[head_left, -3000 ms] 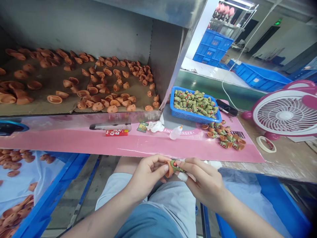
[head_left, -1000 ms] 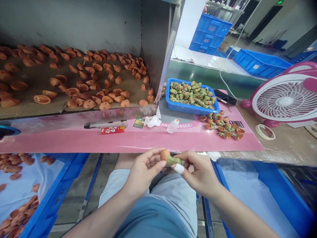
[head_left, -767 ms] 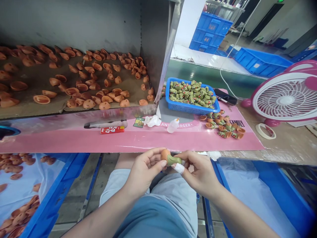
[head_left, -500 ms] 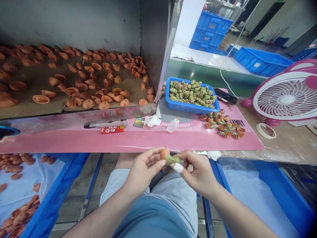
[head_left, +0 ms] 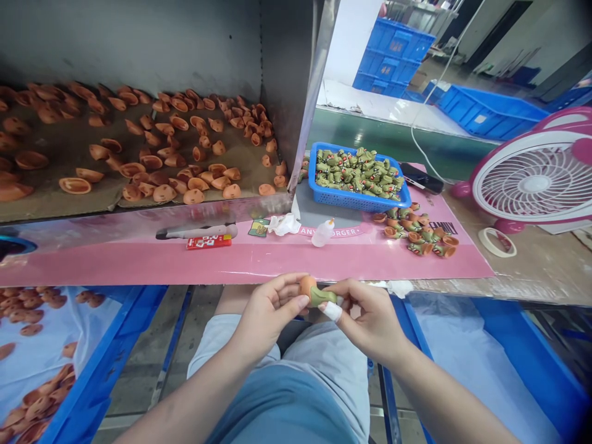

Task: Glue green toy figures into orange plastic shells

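Between my hands, just in front of the table edge, is a small figure (head_left: 319, 294) with an orange cap part and a green part. My left hand (head_left: 272, 311) pinches its orange end. The fingers of my right hand (head_left: 365, 314), with white tape on the thumb, close on its green end. Beyond my hands, a small translucent bottle (head_left: 322, 234) with an orange tip lies on the pink mat (head_left: 277, 264). Joined green and orange pieces (head_left: 419, 231) stand in a group at the mat's right.
A blue basket (head_left: 361, 196) holds many green pieces. Orange pieces (head_left: 164, 193) cover the shelf at left, and more fill a blue crate (head_left: 99, 364) below. A fan (head_left: 531, 184), tape roll (head_left: 497, 242), crumpled tissue (head_left: 283, 224) and red packet (head_left: 209, 242) lie around.
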### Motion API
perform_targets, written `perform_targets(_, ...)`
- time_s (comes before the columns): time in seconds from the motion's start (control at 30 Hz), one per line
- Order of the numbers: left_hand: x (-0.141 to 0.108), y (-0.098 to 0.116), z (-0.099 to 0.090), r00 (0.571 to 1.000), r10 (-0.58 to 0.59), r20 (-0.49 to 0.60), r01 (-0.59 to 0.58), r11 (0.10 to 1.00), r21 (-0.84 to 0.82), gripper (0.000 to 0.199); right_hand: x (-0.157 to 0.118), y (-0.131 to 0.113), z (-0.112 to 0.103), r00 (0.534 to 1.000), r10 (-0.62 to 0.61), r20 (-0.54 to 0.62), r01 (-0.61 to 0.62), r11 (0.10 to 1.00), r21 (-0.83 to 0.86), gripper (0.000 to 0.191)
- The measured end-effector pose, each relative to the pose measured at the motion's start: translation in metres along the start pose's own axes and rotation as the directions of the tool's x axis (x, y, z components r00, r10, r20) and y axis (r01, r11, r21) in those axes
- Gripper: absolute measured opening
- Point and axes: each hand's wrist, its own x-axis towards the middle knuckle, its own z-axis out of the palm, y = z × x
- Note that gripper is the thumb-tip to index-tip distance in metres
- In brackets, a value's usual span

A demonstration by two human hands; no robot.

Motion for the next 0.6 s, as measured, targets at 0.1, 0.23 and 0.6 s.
perform_targets(0.1,0.0008,-0.0004,0.0017,1.000,-0.010,-0.009,0.010,1.000,-0.009,0.029,0.0001,-0.0009,0.0006,1.000,-0.003,0.001,0.003,1.000,0.014,0.006)
perform_targets(0.23,0.0015,0.0004,0.0037,0.999,-0.017,-0.027,0.017,1.000,-0.002,0.029,-0.0009,-0.0021,0.0003,1.000,0.014,0.005,-0.014,1.000,0.028,0.005)
perform_targets(0.6,-0.0034,0.0067,0.0094,0.998,-0.019,-0.053,0.019,1.000,0.000,0.028,-0.0013,-0.0050,-0.0009,1.000,0.013,-0.008,-0.013,0.999,0.037,0.005)
